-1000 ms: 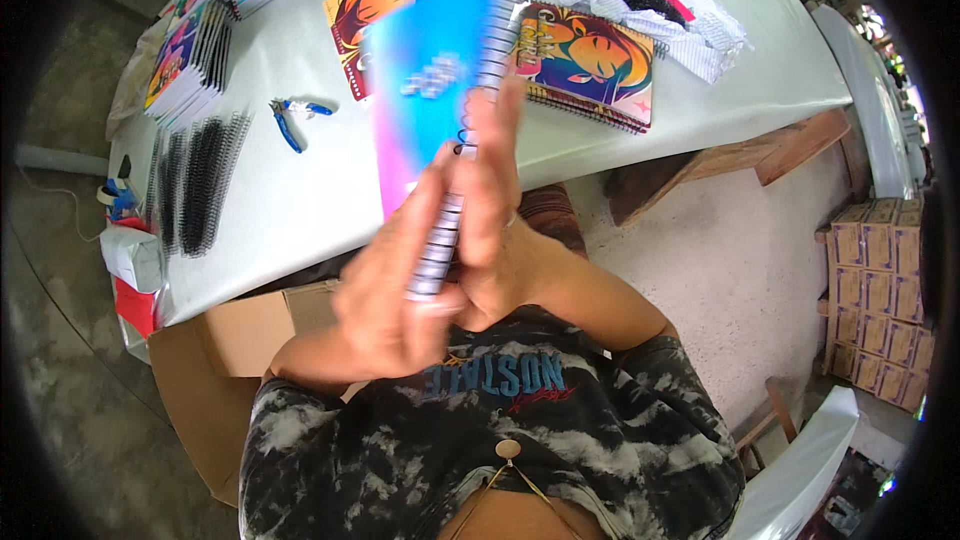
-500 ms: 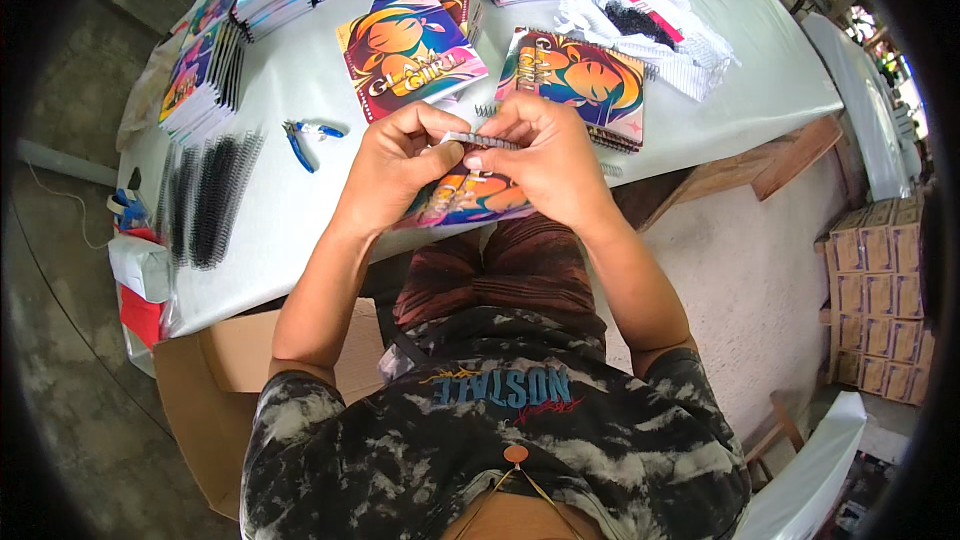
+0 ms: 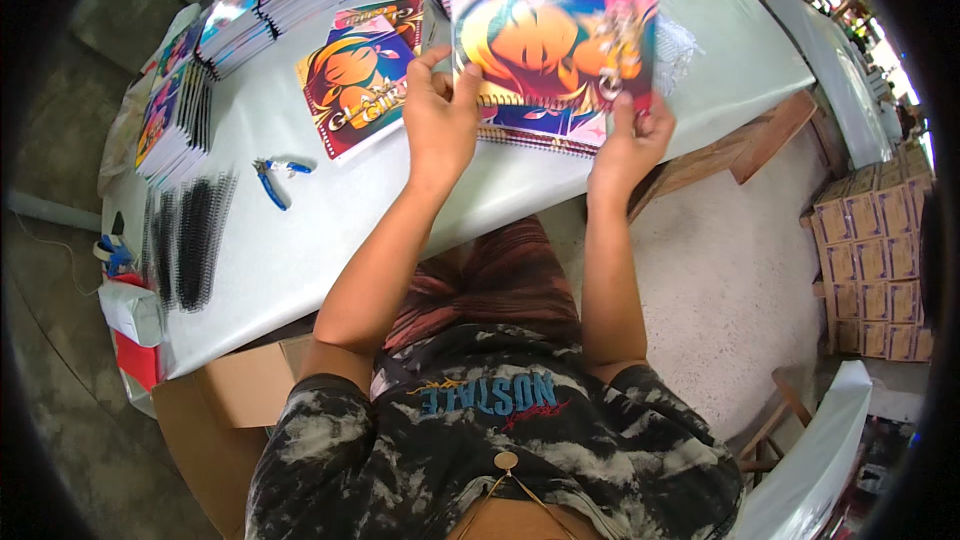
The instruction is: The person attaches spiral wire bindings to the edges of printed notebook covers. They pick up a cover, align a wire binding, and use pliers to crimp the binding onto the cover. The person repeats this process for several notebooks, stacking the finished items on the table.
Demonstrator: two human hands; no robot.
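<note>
A colourful illustrated notebook (image 3: 545, 35) is held up between my two hands, turned sideways with its spiral edge toward me. My left hand (image 3: 443, 105) is closed on its left side, and my right hand (image 3: 638, 140) pinches the lower right corner. Its cover is slightly smeared by motion. Directly beneath it lie spiral-bound notebooks (image 3: 540, 135), mostly hidden. To the left of my left hand rest loose notebooks (image 3: 350, 90) with the same cover art. Farther left, blue-handled cutting pliers (image 3: 270, 180) lie on the white table (image 3: 290, 250).
Black spiral coils (image 3: 200, 240) lie at the table's left. Stacks of bound notebooks (image 3: 290, 0) line its far side. White crumpled paper (image 3: 682, 55) sits behind the held notebook. An open cardboard box (image 3: 215, 400) stands below the left edge; stacked cartons (image 3: 870, 260) are at right.
My hands were together at the near table edge on a spiral coil at a notebook's edge. Now they are farther forward and right, spread apart, holding a notebook up over the others.
</note>
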